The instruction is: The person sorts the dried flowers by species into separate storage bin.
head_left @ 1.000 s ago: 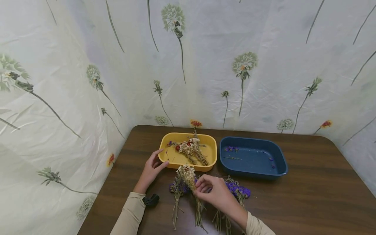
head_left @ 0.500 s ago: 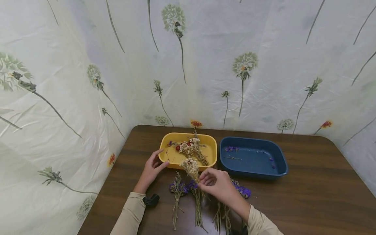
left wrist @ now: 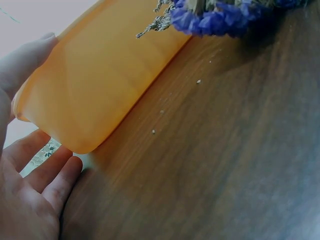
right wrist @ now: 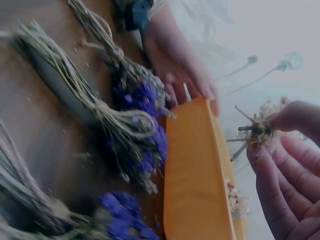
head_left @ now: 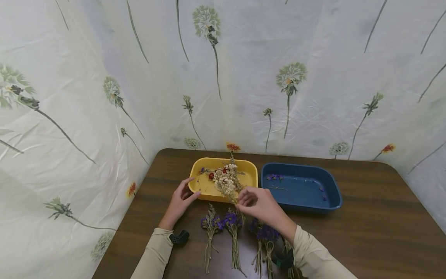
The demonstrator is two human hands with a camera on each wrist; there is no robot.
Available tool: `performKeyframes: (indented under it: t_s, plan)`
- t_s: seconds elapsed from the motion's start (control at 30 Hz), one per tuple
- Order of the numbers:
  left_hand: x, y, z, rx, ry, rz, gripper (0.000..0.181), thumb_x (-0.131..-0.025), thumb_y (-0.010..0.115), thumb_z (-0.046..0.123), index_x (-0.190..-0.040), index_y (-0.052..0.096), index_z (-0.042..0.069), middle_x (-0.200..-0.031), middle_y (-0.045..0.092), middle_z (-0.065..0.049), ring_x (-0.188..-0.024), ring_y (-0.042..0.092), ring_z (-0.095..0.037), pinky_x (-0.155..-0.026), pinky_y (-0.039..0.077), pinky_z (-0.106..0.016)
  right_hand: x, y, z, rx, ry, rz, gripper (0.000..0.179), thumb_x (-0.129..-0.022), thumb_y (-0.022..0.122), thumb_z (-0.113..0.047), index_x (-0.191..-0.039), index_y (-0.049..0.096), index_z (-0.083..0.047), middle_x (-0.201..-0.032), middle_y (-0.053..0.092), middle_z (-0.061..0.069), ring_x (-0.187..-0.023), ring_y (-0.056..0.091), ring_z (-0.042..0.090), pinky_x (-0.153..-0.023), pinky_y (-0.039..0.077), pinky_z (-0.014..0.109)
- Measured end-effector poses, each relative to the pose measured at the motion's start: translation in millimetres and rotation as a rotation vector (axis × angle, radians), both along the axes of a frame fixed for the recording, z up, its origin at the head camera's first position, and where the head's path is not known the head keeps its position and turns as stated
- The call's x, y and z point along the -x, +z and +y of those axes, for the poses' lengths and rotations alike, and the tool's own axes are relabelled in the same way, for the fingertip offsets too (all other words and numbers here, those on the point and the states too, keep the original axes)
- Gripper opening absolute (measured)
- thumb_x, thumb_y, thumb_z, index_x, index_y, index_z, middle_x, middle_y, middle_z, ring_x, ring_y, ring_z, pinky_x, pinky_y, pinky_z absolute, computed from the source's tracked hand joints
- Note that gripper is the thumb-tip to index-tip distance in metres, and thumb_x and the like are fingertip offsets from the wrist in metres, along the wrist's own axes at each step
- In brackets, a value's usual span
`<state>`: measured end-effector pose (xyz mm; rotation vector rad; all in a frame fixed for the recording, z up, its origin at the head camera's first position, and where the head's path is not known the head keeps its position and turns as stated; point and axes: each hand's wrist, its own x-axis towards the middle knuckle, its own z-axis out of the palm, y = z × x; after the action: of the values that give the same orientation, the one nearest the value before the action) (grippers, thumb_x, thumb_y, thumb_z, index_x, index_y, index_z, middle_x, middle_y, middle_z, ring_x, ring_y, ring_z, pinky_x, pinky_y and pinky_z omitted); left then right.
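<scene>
My right hand pinches a small bunch of cream-white dried flowers by its stems, heads pointing away over the yellow tray's near rim. In the right wrist view, cut stem ends poke out between the thumb and fingertips. My left hand holds the near left corner of the yellow tray, thumb and forefinger at its rim, the other fingers loosely spread against the outside. Inside the tray lies another bunch of white flowers with dark red blooms, partly hidden behind the held one.
Several twine-tied bunches of purple dried flowers, such as the leftmost bunch, lie in front of the trays. Right of the yellow tray stands a blue tray holding loose purple bits. A flower-printed curtain hangs behind the brown table.
My right hand has lifted the white bunch off the purple ones and carried it away from me, over the yellow tray's near edge. The left hand has stayed in place.
</scene>
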<state>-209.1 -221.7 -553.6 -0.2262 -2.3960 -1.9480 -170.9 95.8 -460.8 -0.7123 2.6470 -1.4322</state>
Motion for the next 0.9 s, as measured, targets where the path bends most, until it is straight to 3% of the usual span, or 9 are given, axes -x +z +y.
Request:
performKeyframes:
  t_s: [0.23,0.6,0.9]
  plan:
    - [1.4,-5.1,-2.8,0.0,-0.005,0.031,0.062,-0.096,0.075,0.018,-0.152,0.047,0.014,-0.156,0.047,-0.017,-0.142,0.051,-0.038,-0.112,0.046,-0.058,23.1,7.9,1.5,-0.041,0.021,-0.01,0.01,-0.09,0.081,-0.02,-0.097,0.073,-0.02,-0.087,0.074,-0.008,-0.08,0.07,0.007,-0.075,0.057,0.029]
    - [0.6,-4.3,-3.4,0.013,-0.006,0.036,0.063,-0.096,0.075,0.023,-0.152,0.048,0.015,-0.158,0.046,-0.015,-0.143,0.05,-0.037,-0.113,0.046,-0.058,65.8,19.4,2.1,-0.128,0.128,-0.027,0.01,-0.091,0.081,-0.019,-0.097,0.073,-0.019,-0.089,0.076,-0.006,-0.082,0.07,0.01,-0.077,0.058,0.035]
    - [0.8,-4.8,-3.9,0.017,-0.002,0.034,0.063,-0.096,0.076,0.024,-0.153,0.048,0.016,-0.159,0.046,-0.014,-0.144,0.049,-0.037,-0.114,0.045,-0.058,96.6,21.5,-0.8,-0.231,0.183,-0.054,0.009,-0.093,0.078,-0.02,-0.1,0.074,-0.017,-0.091,0.077,-0.006,-0.084,0.071,0.008,-0.08,0.061,0.033]
